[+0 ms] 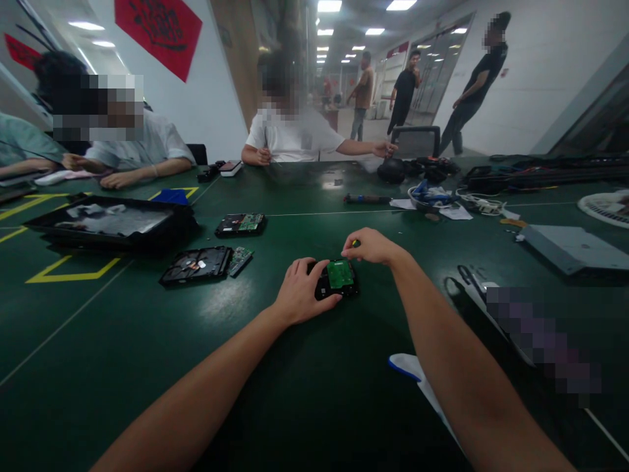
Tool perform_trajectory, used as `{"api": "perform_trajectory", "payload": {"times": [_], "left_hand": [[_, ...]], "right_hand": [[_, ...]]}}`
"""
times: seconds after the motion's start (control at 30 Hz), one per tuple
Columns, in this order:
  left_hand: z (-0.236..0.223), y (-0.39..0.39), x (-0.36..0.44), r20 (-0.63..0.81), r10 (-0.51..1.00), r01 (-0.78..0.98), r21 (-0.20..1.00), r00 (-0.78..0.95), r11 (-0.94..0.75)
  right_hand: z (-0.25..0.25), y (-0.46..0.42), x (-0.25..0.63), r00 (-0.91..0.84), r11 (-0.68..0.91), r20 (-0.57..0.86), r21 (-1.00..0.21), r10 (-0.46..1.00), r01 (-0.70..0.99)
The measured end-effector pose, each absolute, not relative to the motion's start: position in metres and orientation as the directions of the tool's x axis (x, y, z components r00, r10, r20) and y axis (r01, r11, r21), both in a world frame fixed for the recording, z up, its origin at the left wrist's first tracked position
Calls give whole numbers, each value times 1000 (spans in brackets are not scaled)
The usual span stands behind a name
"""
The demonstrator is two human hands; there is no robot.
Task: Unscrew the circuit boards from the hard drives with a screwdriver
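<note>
A black hard drive (322,286) with a green circuit board (341,274) facing up lies on the green table in front of me. My left hand (305,288) grips it from the left, fingers over its far-left side and thumb along the near edge. Above the drive's far right corner, my right hand (369,247) is closed around a small screwdriver (356,243). Only its yellow-and-black end shows clearly; the fingers hide most of the rest. To the left lie a second drive (240,224), an opened drive casing (196,265) and a loose circuit board (240,261).
A black tray (113,219) stands at the left. On the right are a grey metal box (574,249), a bowl with blue contents (431,195), cables (535,174) and a pixelated long object (540,341). A white glove (407,364) lies by my right forearm. People sit across the table.
</note>
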State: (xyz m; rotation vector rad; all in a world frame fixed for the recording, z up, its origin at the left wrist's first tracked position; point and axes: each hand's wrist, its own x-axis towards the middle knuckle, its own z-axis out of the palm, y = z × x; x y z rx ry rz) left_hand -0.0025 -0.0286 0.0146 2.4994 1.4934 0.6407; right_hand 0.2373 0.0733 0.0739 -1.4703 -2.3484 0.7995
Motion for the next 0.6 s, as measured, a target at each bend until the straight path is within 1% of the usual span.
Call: {"api": "perform_trajectory", "payload": {"times": [0.17,0.27,0.37,0.5,0.6], "left_hand": [[16,-35,3,283,883,813,358,375,-460],[15,-35,5,291,886,821,351,362,-451],[14,-35,5,292,885,825,342,362,-450],[14,-34,4,282,886,822,345,369,-453],[14,-33,3,266,887,822,345,377,-453]], "right_hand": [[77,74,240,-442,363,-9,-556,897,747],[78,74,238,-426,358,-13,-518,905,777],[77,75,236,-441,387,-3,-475,897,790],[73,76,234,-435,369,-52,-448,899,814],[67,78,234,-417,373,-24,-404,908,836]]}}
